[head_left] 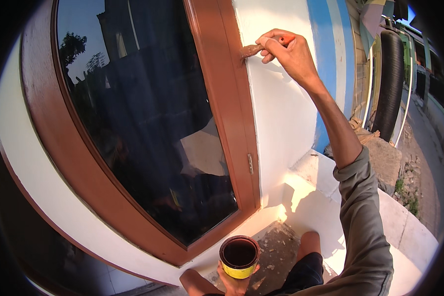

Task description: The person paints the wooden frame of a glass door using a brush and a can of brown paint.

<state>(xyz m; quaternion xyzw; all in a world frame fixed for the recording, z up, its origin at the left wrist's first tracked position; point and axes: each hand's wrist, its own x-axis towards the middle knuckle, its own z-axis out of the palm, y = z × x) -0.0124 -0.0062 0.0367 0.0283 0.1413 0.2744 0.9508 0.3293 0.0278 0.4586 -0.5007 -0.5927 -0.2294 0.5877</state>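
A paintbrush [253, 50] is gripped in my right hand [288, 54], raised high, with its bristles at the outer edge of a brown wooden window frame [240, 123] where it meets the white wall [281, 118]. Dark glass [138, 113] fills the frame, with a small metal hinge [250, 164] on its right side. Low at the bottom centre, my left hand [234, 280] holds a yellow can [238, 268] upright, filled with dark brown paint.
A pale tiled ledge [399, 222] runs along the right, beside my knees. Beyond the blue-striped wall [330, 74] stand a tall black cylinder [386, 84], white pipes and a rough block [385, 160], next to a narrow lane [422, 153].
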